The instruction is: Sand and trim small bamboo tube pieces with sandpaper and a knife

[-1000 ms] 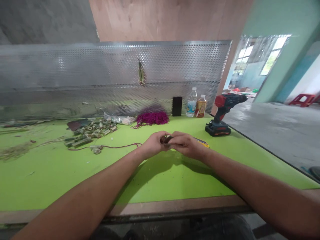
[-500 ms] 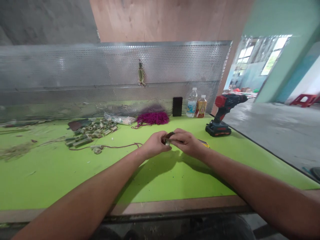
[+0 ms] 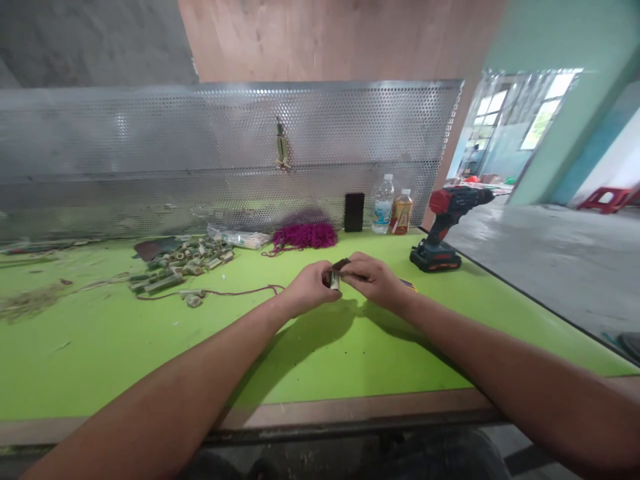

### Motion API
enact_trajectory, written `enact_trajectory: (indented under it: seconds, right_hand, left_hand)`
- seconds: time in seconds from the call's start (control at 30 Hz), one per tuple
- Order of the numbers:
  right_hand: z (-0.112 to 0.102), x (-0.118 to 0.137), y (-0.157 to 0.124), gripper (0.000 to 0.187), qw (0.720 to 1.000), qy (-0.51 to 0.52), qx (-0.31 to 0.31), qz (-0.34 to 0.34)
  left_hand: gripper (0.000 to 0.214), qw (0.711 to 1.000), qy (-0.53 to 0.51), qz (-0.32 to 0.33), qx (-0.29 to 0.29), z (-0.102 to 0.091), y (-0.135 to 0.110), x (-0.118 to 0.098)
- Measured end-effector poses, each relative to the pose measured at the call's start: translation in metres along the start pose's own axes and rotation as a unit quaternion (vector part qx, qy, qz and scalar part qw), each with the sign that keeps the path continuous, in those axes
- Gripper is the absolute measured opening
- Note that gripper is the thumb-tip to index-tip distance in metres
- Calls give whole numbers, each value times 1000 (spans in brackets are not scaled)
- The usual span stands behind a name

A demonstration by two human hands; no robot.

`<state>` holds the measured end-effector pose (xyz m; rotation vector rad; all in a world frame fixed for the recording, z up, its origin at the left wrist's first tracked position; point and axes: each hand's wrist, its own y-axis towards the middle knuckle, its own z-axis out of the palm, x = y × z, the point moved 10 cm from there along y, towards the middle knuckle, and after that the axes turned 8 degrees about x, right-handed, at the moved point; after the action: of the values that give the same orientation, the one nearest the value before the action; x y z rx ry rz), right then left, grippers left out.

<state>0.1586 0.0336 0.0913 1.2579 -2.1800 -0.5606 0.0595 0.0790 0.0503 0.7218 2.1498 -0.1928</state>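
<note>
Held up just above the green table, my left hand (image 3: 310,288) and my right hand (image 3: 373,280) meet at the fingertips. Both pinch a small pale cylindrical piece (image 3: 335,281), possibly a bamboo segment, and a dark strip (image 3: 341,265) sticks out at its top. My fingers hide most of both. A thin red cord (image 3: 235,291) lies on the table left of my left hand. A small yellow item (image 3: 409,285) shows just beyond my right hand.
A pile of green bamboo-like tubes (image 3: 180,265) lies at left, with fibre scraps (image 3: 30,303) beyond. Magenta yarn (image 3: 304,236), a water bottle (image 3: 383,204), a black phone (image 3: 354,212) and a cordless drill (image 3: 440,227) stand along a perforated metal sheet (image 3: 250,133).
My hands have risen slightly and moved closer together. The pale piece and dark strip now show more clearly between my fingers, and the yellow item is more covered.
</note>
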Motion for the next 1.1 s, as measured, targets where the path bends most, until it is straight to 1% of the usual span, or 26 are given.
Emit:
enact_trajectory:
  seconds: [0.07, 0.1, 0.13, 0.2, 0.23, 0.33, 0.37, 0.47, 0.5, 0.6, 0.63, 0.67, 0.77, 0.83, 0.9, 0.93, 1.03, 1.1]
  right_hand:
    - [8, 2, 1, 15, 999, 3, 38, -11]
    - [10, 2, 0, 15, 999, 2, 46, -11]
    - [9, 1, 0, 14, 999, 0, 37, -8]
    - [1, -1, 0, 14, 1000, -1, -1, 2]
    - [0, -1, -1, 14, 1000, 0, -5, -1]
    - [9, 5, 1, 15, 999, 1, 44, -21]
    - [10, 6, 1, 15, 999, 1, 47, -22]
    - [0, 3, 0, 14, 1000, 5, -5, -9]
    - [0, 3, 0, 14, 1000, 8, -7, -9]
    - [9, 4, 1, 15, 999, 11, 45, -20]
    - [8, 2, 1, 15, 999, 10, 43, -16]
    - [3, -2, 1, 15, 1000, 7, 22, -5]
    - [-23, -13, -3, 13, 994, 13, -99, 35]
    - [-33, -15, -6, 14, 988, 30, -141, 45]
    - [-33, -13, -7, 14, 986, 61, -147, 49]
    - [-32, -14, -7, 15, 984, 82, -146, 57]
    - [-24, -20, -10, 16, 974, 156, -137, 96]
    - [-17, -23, -11, 15, 969, 186, -120, 112]
  left_hand:
    - [24, 1000, 5, 16, 5, 1, 0, -2]
    - [24, 1000, 7, 18, 3, 1, 0, -2]
    - [23, 1000, 7, 17, -1, 1, 0, -2]
    - [22, 1000, -3, 11, -8, 0, 1, 0]
    - [22, 1000, -9, 14, -6, 0, 1, -1]
    - [23, 999, -19, 33, 8, 2, 1, -6]
    - [23, 999, -19, 31, 7, 1, 0, -6]
    - [25, 1000, -28, 10, -4, -2, -1, -3]
    - [25, 999, -35, 9, -2, -2, -1, -3]
    - [28, 998, -65, 20, 6, 0, -1, -3]
    - [29, 997, -75, 17, 6, -1, -1, -2]
    - [30, 996, -86, 13, 5, -1, -1, -1]
    - [41, 989, -146, 16, 14, 1, -1, -1]
    - [51, 978, -201, 38, 31, 4, -2, -6]
    - [58, 971, -230, 51, 31, 4, -3, -10]
    - [60, 973, -226, 53, 20, 1, -4, -11]
    - [64, 984, -170, 43, -33, -11, -7, -11]
    - [64, 988, -146, 38, -40, -13, -8, -12]
